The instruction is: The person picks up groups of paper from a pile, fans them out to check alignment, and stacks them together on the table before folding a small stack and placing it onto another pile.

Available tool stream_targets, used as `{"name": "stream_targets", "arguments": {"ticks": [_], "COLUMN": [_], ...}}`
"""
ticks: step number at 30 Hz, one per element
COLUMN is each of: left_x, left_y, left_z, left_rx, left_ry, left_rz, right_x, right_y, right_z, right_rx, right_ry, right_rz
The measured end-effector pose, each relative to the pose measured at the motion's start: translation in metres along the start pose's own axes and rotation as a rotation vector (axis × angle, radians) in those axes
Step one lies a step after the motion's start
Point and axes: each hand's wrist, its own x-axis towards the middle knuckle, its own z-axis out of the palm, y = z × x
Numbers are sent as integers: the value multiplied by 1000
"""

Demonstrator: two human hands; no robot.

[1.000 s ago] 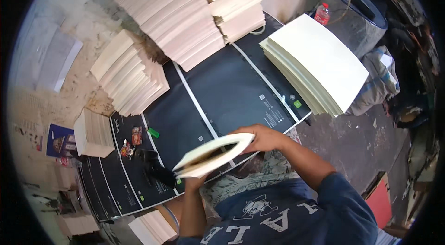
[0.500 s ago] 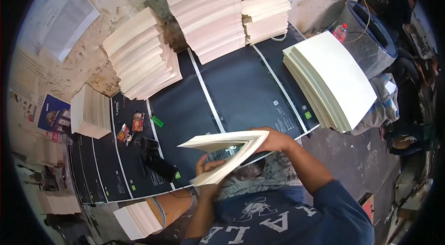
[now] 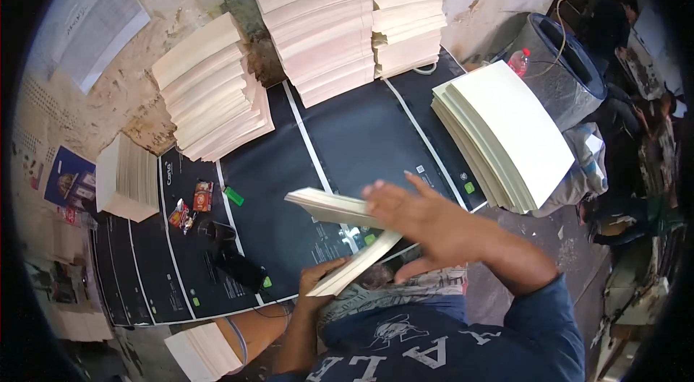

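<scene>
A thick sheaf of cream paper [image 3: 334, 208], bent into two halves, spreads in a V toward the left above the black table. My left hand [image 3: 318, 278] is closed round the end of the lower half, near the table's front edge. Over the right end of the sheaf lies my right hand [image 3: 426, 224], its fingers stretched out and slightly blurred. It covers the bend, so how firmly it touches the paper is hidden. Through the gap between the halves, part of the table's printed surface shows.
Tall paper stacks [image 3: 318, 28] stand along the wall, with another large stack [image 3: 506, 136] at the table's right. A dark phone-like object [image 3: 242, 270], a green lighter [image 3: 233, 195] and a red packet [image 3: 203, 196] lie left. Beyond the right stack stands a barrel [image 3: 557, 71].
My right hand has come from behind the sheaf to over its bend, fingers now spread. The halves gape wider, and my left hand has shifted from between them to the lower half's end.
</scene>
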Motion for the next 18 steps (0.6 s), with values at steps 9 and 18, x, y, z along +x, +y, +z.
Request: {"name": "stream_targets", "arguments": {"ticks": [9,18], "left_x": [0,19], "left_y": [7,61], "left_z": [-10,-14], "left_rx": [-174,-690], "left_ry": [-68,134], "left_rz": [-220,-430], "right_x": [-21,5], "right_y": [66,25], "right_z": [157,89], "right_rx": [1183,461], "right_ry": [61,212], "right_rz": [587,543]}}
